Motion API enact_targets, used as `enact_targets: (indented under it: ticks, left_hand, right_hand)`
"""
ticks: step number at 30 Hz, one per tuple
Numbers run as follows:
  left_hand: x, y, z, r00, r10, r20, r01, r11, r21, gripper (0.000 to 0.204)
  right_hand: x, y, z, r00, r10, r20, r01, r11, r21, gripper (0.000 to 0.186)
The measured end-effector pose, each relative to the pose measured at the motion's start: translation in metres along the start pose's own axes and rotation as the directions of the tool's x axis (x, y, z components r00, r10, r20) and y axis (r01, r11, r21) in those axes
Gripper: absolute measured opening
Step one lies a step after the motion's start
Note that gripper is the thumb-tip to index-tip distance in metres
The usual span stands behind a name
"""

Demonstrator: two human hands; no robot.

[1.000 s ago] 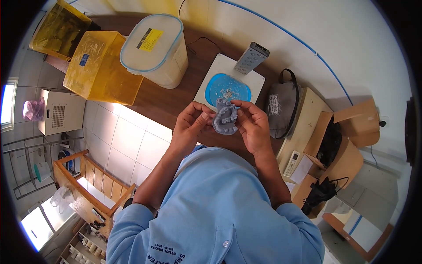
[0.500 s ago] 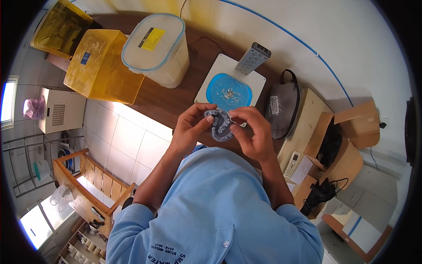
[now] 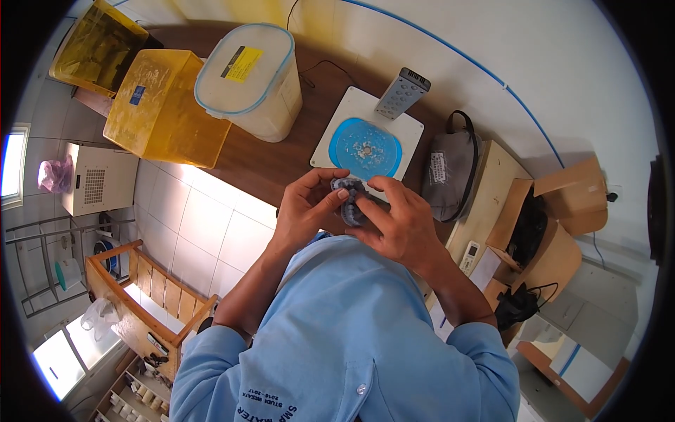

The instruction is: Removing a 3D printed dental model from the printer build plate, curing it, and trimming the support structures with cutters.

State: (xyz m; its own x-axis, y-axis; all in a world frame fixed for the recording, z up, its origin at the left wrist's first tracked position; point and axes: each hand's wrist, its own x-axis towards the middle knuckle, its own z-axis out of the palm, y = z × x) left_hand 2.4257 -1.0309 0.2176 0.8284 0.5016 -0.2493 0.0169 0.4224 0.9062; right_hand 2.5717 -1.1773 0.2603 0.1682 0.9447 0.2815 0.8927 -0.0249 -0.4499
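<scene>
R hand [image 3: 402, 224] has moved in over the grey, horseshoe-shaped tooth model [image 3: 350, 212] since ½ sec ago, & its elbow has swung out to the right. Back then you could see the whole U of teeth; now fingers hide a lot of it, incl. most of the middle.

L hand [image 3: 301, 211] is clamped on the model's left side, thumb on top; its other fingertips go behind, so hard to see. R hand's fingers lie across the right side, touching. Can't tell if they pinch it or just press, b/c the back of the hand is in the way. Both hands are close together w/ the model btwn them, in front of the light blue cloth shirt [image 3: 337, 316], which is cut off at the bottom edge.

Just past the hands: a bright blue round plate [image 3: 380, 160] w/ pale crumbs, on a white square board [image 3: 351, 105]; the fingers are near its low edge in the pic. Brown wood table [image 3: 316, 98] is under that.

Dark grey cloth bag [image 3: 460, 183] sits to the right. White remote [image 3: 470, 254] is partly hid by the R forearm. Black stuff [image 3: 526, 228] in the brown cardboard box [image 3: 576, 200] is too dark to make out.
</scene>
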Motion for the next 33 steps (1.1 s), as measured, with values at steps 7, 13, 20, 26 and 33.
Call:
enact_targets:
  ticks: [7,13,20,26,33]
  left_hand:
    - [-0.002,-0.001,0.000,0.999,-0.031,0.008,0.031,0.999,0.024,0.031]
    - [-0.002,0.000,0.001,0.998,0.033,0.048,-0.033,0.999,0.002,0.031]
    - [-0.001,0.004,0.003,0.995,0.086,-0.046,-0.089,0.993,-0.074,0.029]
    - [0.000,0.005,0.006,0.990,0.139,-0.011,-0.138,0.976,-0.170,0.034]
    - [-0.003,0.008,0.004,0.982,0.178,0.066,-0.172,0.981,-0.091,0.050]
  right_hand:
    - [-0.002,0.000,0.003,0.990,0.126,0.062,-0.139,0.942,0.304,0.045]
    - [-0.009,0.005,0.010,0.987,0.154,0.035,-0.155,0.898,0.412,0.055]
    - [-0.015,0.010,0.014,0.933,0.322,-0.163,-0.152,0.760,0.631,0.072]
    - [-0.019,0.008,0.016,0.886,0.463,-0.004,-0.256,0.497,0.829,0.066]
    - [-0.016,0.003,0.015,0.861,0.494,0.120,-0.292,0.288,0.912,0.057]
